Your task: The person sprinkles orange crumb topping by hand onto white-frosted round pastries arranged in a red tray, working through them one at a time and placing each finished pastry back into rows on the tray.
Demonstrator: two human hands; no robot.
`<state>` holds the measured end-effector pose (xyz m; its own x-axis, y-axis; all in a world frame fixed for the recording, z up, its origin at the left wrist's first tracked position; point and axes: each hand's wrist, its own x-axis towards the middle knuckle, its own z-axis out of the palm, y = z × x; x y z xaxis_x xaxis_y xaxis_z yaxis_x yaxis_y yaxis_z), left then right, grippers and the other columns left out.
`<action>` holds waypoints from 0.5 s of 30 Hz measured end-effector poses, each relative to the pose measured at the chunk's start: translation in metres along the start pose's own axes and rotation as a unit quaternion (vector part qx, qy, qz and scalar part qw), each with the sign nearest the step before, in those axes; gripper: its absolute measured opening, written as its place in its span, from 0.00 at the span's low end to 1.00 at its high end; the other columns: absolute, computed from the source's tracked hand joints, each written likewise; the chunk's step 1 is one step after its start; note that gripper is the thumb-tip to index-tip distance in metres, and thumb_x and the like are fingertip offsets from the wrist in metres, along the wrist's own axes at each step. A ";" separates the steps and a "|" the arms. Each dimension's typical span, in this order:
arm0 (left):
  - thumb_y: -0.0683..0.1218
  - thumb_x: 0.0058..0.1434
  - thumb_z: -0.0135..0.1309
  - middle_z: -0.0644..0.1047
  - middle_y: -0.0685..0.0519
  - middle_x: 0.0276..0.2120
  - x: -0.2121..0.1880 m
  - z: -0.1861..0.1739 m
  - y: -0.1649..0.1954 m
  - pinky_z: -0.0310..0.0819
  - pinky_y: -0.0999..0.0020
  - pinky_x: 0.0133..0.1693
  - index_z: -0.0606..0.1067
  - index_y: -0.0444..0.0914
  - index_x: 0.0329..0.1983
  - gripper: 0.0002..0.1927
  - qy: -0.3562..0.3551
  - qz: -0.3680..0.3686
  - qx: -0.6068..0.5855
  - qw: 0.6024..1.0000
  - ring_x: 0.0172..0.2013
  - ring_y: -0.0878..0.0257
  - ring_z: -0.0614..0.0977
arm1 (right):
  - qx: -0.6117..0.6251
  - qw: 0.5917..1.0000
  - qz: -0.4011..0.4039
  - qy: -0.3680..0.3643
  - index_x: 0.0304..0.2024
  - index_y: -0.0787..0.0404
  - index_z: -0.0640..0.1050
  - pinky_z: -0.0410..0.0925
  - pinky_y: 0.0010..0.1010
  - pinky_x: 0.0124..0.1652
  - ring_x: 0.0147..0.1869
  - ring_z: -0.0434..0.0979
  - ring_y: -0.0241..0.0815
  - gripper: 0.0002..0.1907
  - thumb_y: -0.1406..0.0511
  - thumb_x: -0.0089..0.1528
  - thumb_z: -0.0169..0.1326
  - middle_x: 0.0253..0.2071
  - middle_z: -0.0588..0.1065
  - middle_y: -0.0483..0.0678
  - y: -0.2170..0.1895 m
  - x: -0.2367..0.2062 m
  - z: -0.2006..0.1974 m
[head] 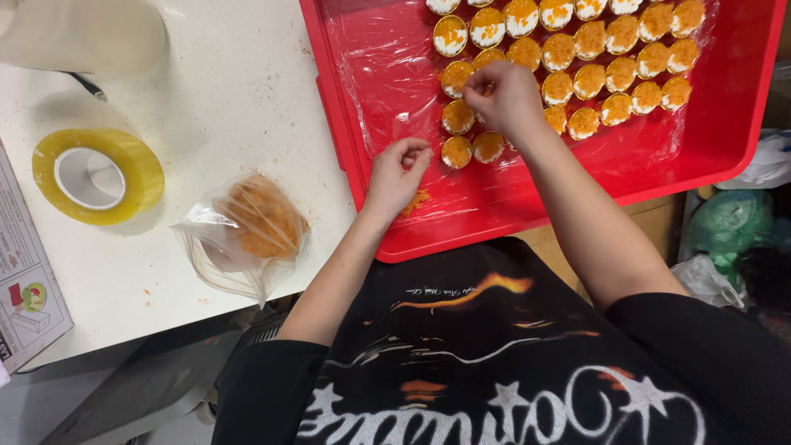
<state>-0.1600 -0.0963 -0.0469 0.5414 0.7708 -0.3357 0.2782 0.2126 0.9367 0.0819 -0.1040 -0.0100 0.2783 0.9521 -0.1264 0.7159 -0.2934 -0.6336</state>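
Observation:
A red plastic tray (741, 107) lined with clear film holds several small round cups (568, 82) topped with orange crumbs over white filling. My right hand (504, 99) hovers over the cups near the tray's middle, fingertips pinched together above one cup. My left hand (397, 173) rests on the film inside the tray's near left corner, fingers curled, thumb and fingertips pinched; whether it holds crumbs I cannot tell. A small heap of orange crumbs (416, 202) lies on the film just under it.
A clear plastic bag of orange crumbs (259, 222) lies on the white speckled counter (231, 91) left of the tray. A yellow tape roll (95, 175) sits further left, a printed box (25, 288) at the left edge. Plastic bags (729, 227) lie right, below the tray.

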 end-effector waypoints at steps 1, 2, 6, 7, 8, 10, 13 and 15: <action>0.46 0.66 0.58 0.82 0.54 0.36 0.000 0.000 0.001 0.77 0.73 0.40 0.80 0.34 0.47 0.11 0.000 0.002 0.001 1.000 0.35 0.69 0.78 | -0.019 1.000 -0.003 0.005 0.34 0.62 0.84 0.72 0.34 0.36 0.34 0.81 0.42 0.07 0.64 0.60 0.65 0.33 0.81 0.49 -0.002 0.005 0.001; 0.46 0.66 0.58 0.82 0.54 0.35 0.000 0.001 0.001 0.77 0.73 0.40 0.79 0.34 0.47 0.12 0.002 0.003 0.003 1.000 0.35 0.69 0.79 | -0.038 0.999 -0.006 0.008 0.33 0.61 0.84 0.72 0.35 0.36 0.34 0.81 0.43 0.07 0.64 0.60 0.65 0.33 0.81 0.49 -0.005 0.007 0.002; 0.46 0.66 0.58 0.82 0.53 0.35 -0.001 -0.001 0.003 0.77 0.73 0.41 0.80 0.33 0.46 0.11 0.000 0.015 0.012 1.000 0.36 0.69 0.80 | -0.056 0.997 0.045 -0.014 0.33 0.59 0.84 0.72 0.38 0.35 0.34 0.81 0.45 0.07 0.62 0.59 0.65 0.31 0.80 0.48 -0.017 0.014 0.007; 0.46 0.66 0.58 0.82 0.53 0.35 -0.001 -0.001 0.004 0.77 0.73 0.41 0.80 0.33 0.46 0.11 -0.001 0.015 0.013 1.000 0.36 0.69 0.79 | -0.068 0.996 0.051 -0.011 0.33 0.59 0.84 0.72 0.38 0.34 0.33 0.81 0.46 0.06 0.63 0.58 0.65 0.31 0.80 0.47 -0.019 0.015 0.008; 0.46 0.66 0.58 0.81 0.53 0.35 -0.001 -0.001 0.004 0.77 0.73 0.41 0.80 0.33 0.46 0.11 -0.002 0.014 0.014 1.000 0.35 0.68 0.79 | -0.081 0.995 0.058 -0.007 0.32 0.58 0.84 0.72 0.39 0.34 0.33 0.81 0.46 0.06 0.63 0.57 0.65 0.30 0.80 0.47 -0.020 0.016 0.008; 0.46 0.66 0.58 0.81 0.53 0.35 -0.001 -0.001 0.004 0.77 0.72 0.41 0.79 0.34 0.46 0.11 -0.005 0.013 0.013 1.000 0.35 0.68 0.80 | -0.079 0.996 0.040 0.002 0.31 0.58 0.83 0.71 0.39 0.34 0.34 0.80 0.47 0.06 0.63 0.57 0.65 0.31 0.80 0.47 -0.021 0.016 0.008; 0.46 0.66 0.57 0.82 0.53 0.35 -0.001 0.000 0.004 0.77 0.72 0.41 0.79 0.34 0.46 0.12 -0.006 0.010 0.008 1.000 0.35 0.68 0.80 | -0.074 0.997 0.013 0.009 0.32 0.58 0.83 0.71 0.40 0.35 0.35 0.80 0.47 0.06 0.63 0.58 0.66 0.33 0.79 0.48 -0.017 0.011 0.005; 0.46 0.66 0.57 0.82 0.53 0.35 -0.001 0.000 0.004 0.77 0.72 0.40 0.80 0.34 0.46 0.11 -0.004 0.008 0.011 1.000 0.35 0.68 0.80 | -0.072 0.997 -0.005 0.014 0.35 0.57 0.83 0.71 0.40 0.36 0.37 0.80 0.47 0.05 0.63 0.59 0.65 0.35 0.79 0.48 -0.013 0.006 0.004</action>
<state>-0.1594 -0.0961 -0.0425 0.5522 0.7693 -0.3214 0.2859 0.1874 0.9398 0.0721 -0.0938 -0.0054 0.2863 0.9531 -0.0982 0.8033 -0.2946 -0.5177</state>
